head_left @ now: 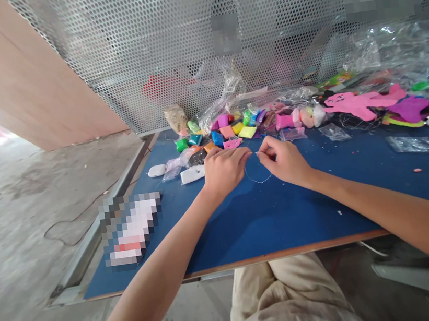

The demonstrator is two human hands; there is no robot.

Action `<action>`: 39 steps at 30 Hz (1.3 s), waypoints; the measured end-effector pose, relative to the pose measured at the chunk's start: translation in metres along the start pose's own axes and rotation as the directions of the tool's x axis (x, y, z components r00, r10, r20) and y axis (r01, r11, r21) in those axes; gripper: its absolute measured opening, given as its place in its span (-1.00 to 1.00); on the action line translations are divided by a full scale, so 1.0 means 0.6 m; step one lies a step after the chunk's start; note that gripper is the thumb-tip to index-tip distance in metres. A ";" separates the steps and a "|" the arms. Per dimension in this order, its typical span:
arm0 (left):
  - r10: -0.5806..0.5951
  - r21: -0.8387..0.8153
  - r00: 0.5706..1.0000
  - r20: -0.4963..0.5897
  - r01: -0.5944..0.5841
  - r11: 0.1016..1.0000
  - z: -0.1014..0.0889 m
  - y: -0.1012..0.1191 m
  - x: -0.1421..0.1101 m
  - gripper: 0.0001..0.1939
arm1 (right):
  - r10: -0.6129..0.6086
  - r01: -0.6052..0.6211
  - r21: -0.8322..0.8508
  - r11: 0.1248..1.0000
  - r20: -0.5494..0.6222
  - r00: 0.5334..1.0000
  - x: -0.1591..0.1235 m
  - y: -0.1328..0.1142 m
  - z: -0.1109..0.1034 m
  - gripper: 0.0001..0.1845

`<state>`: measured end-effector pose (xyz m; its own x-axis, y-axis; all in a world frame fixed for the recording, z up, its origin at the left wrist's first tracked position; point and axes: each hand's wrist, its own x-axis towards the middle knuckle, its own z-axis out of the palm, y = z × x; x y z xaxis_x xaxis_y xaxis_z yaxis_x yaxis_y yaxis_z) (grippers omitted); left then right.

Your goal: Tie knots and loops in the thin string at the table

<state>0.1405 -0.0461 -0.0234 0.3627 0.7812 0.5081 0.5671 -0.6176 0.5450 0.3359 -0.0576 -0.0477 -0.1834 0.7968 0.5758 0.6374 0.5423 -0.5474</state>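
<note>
My left hand (226,168) and my right hand (282,158) are raised over the middle of the blue table (262,222), fingertips almost meeting. Both are closed in a pinch on a thin, pale thread (260,181), which hangs in a loop below and between them. Whether it is thread or fine wire is hard to tell at this size. Just behind my hands lie small colourful clay packets, among them a yellow one (247,132) and a pink one (232,143). A white packet (192,174) is beside my left hand.
A perforated metal screen (167,40) rises behind the table. Clear plastic bags (397,47) and a pink figure-shaped cutout (365,102) lie at the back right. Small clear packets (413,144) rest on the right. A blurred-out sheet (138,226) lies at the left edge.
</note>
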 end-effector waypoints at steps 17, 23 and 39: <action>-0.136 -0.599 0.930 0.341 0.327 0.731 0.006 -0.029 0.000 -0.64 | -0.337 0.328 -0.364 0.872 0.040 0.941 0.011 0.028 -0.002 -0.76; -0.211 -0.613 0.922 0.324 0.374 0.696 0.018 -0.038 -0.004 -0.65 | -0.159 0.162 -0.082 0.983 0.048 0.986 0.013 0.029 -0.010 -0.82; 0.032 -0.529 0.886 0.462 0.246 0.812 0.006 -0.034 -0.019 -0.54 | -0.219 -0.310 0.614 0.726 0.634 0.742 0.013 0.046 -0.013 -0.74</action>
<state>0.1275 -0.0424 -0.0425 0.6813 0.7144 0.1596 0.1590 -0.3573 0.9204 0.3576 -0.0383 -0.0535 -0.7501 0.6411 0.1621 0.0607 0.3109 -0.9485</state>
